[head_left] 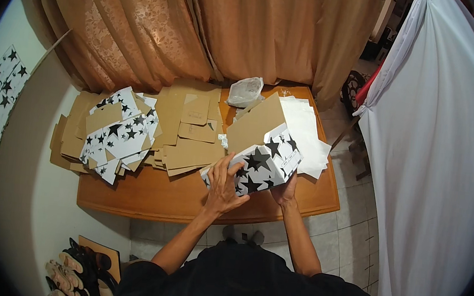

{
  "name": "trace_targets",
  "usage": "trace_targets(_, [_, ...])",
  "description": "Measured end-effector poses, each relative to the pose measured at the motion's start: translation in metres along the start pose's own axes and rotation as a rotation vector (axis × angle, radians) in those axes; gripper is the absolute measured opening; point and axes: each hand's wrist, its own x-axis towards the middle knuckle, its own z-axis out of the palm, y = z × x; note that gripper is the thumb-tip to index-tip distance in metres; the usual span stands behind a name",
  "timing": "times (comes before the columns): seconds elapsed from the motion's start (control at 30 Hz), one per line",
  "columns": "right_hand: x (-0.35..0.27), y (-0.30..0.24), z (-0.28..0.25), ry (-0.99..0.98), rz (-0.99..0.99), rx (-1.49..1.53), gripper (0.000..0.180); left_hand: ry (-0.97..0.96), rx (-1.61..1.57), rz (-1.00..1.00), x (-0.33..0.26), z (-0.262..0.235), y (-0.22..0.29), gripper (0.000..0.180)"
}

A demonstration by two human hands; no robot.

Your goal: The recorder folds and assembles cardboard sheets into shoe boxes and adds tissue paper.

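Head view, from the lower edge up: a dark shirt (246, 286) fills the bottom centre, with a cluster of shoes (70, 274) at lower left and pale floor tiles (348, 233) at lower right. Just above, at the centre, the left hand (222, 183) grips the left end of a star-printed cardboard piece (258, 164), its fingers over the face and its thumb along the lower edge. The right hand (285, 191) grasps the same piece from beneath at its lower right; part of that hand is hidden. White with black stars, the piece is tilted and folded, held over the front of an orange-brown wooden table (140, 200). A plain brown panel (256, 124) rises behind it; whether the two are joined I cannot tell. White sheets (309, 138) lie just right of the panel. Left of centre sit flat brown cardboard pieces (193, 158), beside a heap of star-printed cut-outs (118, 134). Farther up, a clear plastic bag (245, 92) rests near the table's back edge. Copper-coloured curtains (146, 25) span the top, and white cloth (432, 138) hangs at the right.
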Motion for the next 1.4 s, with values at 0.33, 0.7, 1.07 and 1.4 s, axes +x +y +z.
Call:
trace_targets(0.33, [-0.011, -0.025, -0.025, 0.478, 0.290, -0.621, 0.098, -0.122, 0.384, 0.027, -0.040, 0.035, -0.036, 0.101])
trace_targets(0.7, [-0.017, 0.038, -0.088, 0.328, 0.303, -0.744, 0.085, -0.204, 0.520, 0.176, -0.107, 0.105, -0.079, 0.084])
trace_targets(1.07, [-0.047, 0.052, -0.138, 0.279, 0.225, -0.936, 0.076, 0.056, 0.231, -0.252, -0.150, 0.051, -0.092, 0.074])
trace_targets(1.4, [-0.054, 0.046, -0.112, 0.145, 0.038, -1.353, 0.071, 0.108, -0.390, -0.775, -0.172, 0.058, -0.121, 0.081])
